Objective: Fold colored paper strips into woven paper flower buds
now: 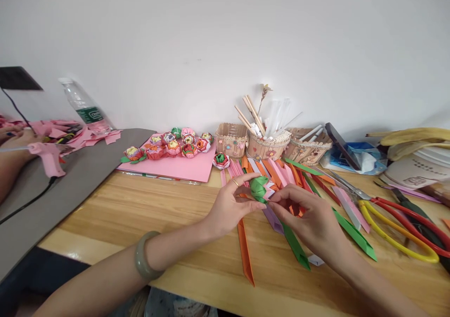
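Observation:
Between thumb and fingers, my left hand [227,209] grips a small folded paper flower [259,189] with green outer leaves and pale pink and white petals. My right hand [312,214] pinches the flower's right side, and its fingertips partly hide the petals. Under and around both hands lie folded paper strips in several colours, among them an orange strip [245,251] and a green strip [296,245]. A finished paper flower [221,160] rests on the table just beyond my left hand.
Several paper flowers sit on a pink sheet [176,169]. Craft-stick baskets [267,147] stand along the wall. Scissors [397,218] lie at right. At left are a pink glue gun [49,160], a plastic bottle [87,110] and another person's hand [21,143].

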Demonstrator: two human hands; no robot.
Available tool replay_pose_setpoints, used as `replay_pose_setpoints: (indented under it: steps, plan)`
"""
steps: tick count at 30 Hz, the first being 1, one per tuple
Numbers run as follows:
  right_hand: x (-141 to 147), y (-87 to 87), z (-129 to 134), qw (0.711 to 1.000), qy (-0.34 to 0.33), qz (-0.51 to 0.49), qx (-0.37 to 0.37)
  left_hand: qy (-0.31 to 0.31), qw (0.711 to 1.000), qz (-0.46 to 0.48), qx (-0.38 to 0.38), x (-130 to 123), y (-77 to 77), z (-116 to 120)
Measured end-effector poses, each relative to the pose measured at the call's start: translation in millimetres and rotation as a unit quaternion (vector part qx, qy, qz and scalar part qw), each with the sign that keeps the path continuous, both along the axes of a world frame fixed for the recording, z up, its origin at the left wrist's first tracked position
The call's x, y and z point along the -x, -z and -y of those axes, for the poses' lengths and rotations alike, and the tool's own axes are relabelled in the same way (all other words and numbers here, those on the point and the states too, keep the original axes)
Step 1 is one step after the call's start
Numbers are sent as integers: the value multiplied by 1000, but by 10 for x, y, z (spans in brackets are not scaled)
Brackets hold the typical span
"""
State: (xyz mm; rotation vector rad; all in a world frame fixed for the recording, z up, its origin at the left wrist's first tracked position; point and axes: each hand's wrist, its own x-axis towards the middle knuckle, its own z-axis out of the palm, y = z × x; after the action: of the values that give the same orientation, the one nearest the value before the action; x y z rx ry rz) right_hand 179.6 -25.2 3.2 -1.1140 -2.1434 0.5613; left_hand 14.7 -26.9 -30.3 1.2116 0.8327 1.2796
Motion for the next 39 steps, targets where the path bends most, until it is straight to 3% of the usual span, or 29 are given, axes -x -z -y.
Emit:
replay_pose_setpoints:
  steps: [7, 16, 25, 30, 35, 39]
  plan:
    - [-19, 11, 14, 997, 14, 66, -49, -17, 1000, -13, -5, 10, -6, -5]
    - [-19, 0, -35, 999, -17, -2, 44, -9, 999, 3, 41, 10, -6, -46]
    - [-16, 28, -39, 1000, -8, -8, 23, -33, 999, 13, 41, 15, -20, -49]
    - [-12, 29, -36, 992, -2, -63, 113, -53, 998, 10, 39, 14, -13, -50]
    - [7, 55, -55, 957, 24, -144, 250, -40, 998, 10, 52, 12, -20, -37]
    - [9, 62, -48, 944, 18, -166, 284, -20, 997, 16, 68, 8, -41, -25]
